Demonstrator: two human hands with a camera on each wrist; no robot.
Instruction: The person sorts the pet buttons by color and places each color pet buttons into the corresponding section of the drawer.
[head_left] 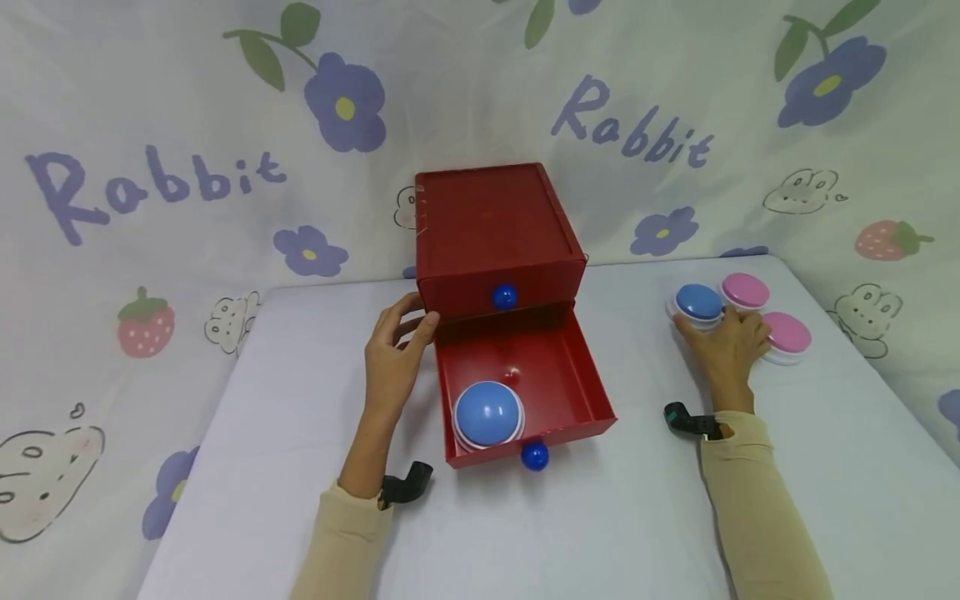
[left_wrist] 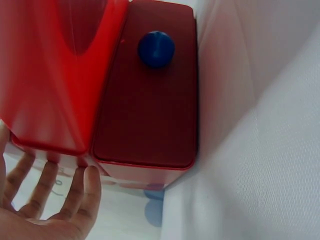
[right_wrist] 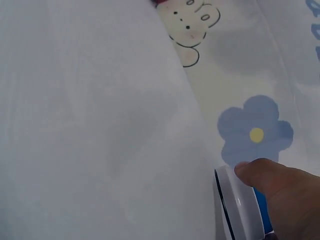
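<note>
Table point(head_left: 600, 521): white, plain top, its far edge meeting the printed cloth.
Cloth point(head_left: 465, 79): pale, hangs behind the table and shows past its left and right edges, with soft folds.
Lettering point(head_left: 168, 185): "Rabbit" in purple, written twice, once left and once right of centre.
Flowers point(head_left: 345, 108): purple with yellow centres, scattered over the cloth, the two upper ones with green leaves point(head_left: 262, 62).
Strawberries point(head_left: 146, 325): pink-red with green tops, one at each side.
Rabbits point(head_left: 48, 483): outlined in black, several, the largest at lower left under a small heart point(head_left: 77, 410).
</note>
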